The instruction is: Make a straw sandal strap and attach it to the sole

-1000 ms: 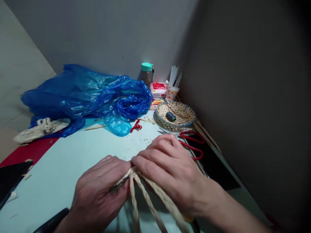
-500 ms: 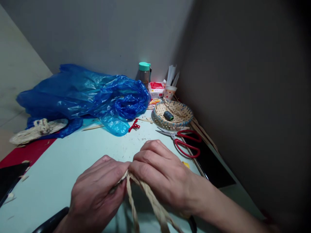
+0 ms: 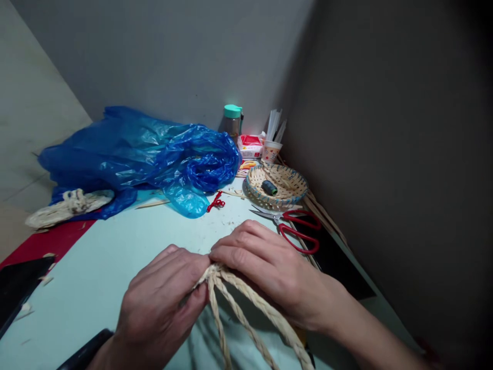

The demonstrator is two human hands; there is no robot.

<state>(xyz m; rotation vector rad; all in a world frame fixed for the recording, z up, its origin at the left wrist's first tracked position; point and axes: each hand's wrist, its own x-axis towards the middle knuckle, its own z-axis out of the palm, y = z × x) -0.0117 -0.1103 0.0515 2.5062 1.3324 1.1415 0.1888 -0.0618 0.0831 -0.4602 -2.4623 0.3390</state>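
Both of my hands meet over a bundle of twisted straw strands (image 3: 246,324) near the table's front edge. My left hand (image 3: 162,308) is closed, pinching the top of the strands from the left. My right hand (image 3: 269,272) curls over the same junction from the right, its fingers pressed on the straw. Three pale twisted strands fan out from under my hands toward me. What lies under my palms is hidden.
On the pale blue table (image 3: 115,257): a crumpled blue plastic bag (image 3: 146,154) at the back left, red-handled scissors (image 3: 296,228), a woven basket (image 3: 277,186) holding a dark spool, a green-capped bottle (image 3: 233,118), a paper cup (image 3: 271,150), a red knot (image 3: 215,203). Walls close behind and right.
My hands stay at the junction of the strands; the three strands below them have spread further apart. The view has shifted slightly.
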